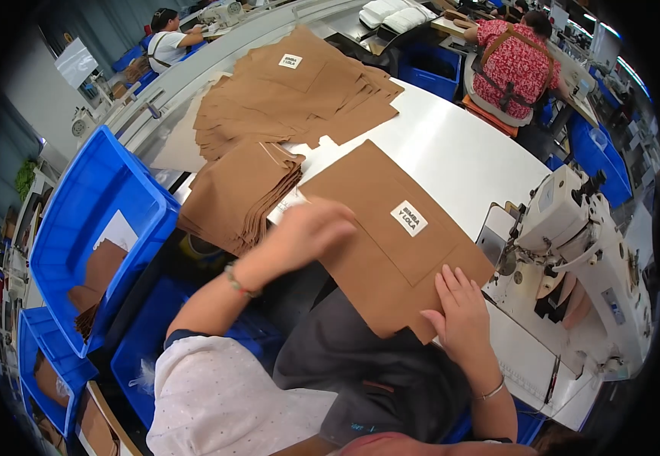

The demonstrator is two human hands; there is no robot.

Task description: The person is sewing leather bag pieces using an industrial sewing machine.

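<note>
A brown fabric-like panel (379, 266) with a white printed label (408, 218) and a stitched rectangular outline lies at an angle in front of me, its lower part jutting past the white table (452, 152). My right hand (461, 308) rests flat on its right corner, fingers stretched out and thumb apart. At the panel's left edge is my left hand (311, 232), smeared by motion; its fingers look bent, and whether they pinch anything cannot be made out. Just left of that hand sits a thick stack of brown pieces (242, 186).
A white sewing machine (581, 243) stands at the right. More brown panels (299, 91) spread over the table's far side. Blue bins (60, 266) holding brown pieces stand at the left. Two people work farther back, one in a red patterned top (516, 68).
</note>
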